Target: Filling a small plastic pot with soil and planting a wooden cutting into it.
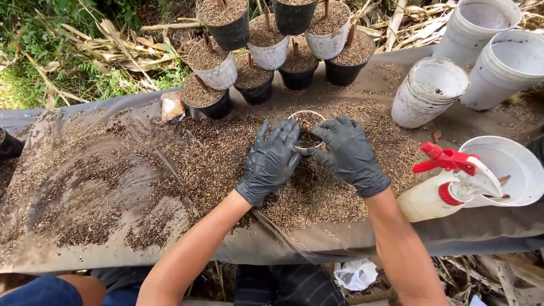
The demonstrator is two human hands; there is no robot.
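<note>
Two gloved hands, left hand [271, 160], right hand [349, 154], fingers cupped around small pot [306, 122], its base hidden

At twelve o'clock stand filled black and white pots [266, 48]; at two o'clock, stacked empty white pots [453, 68]; at four o'clock lies a red-triggered spray bottle [439, 190] beside a white bowl [518, 170].
</note>
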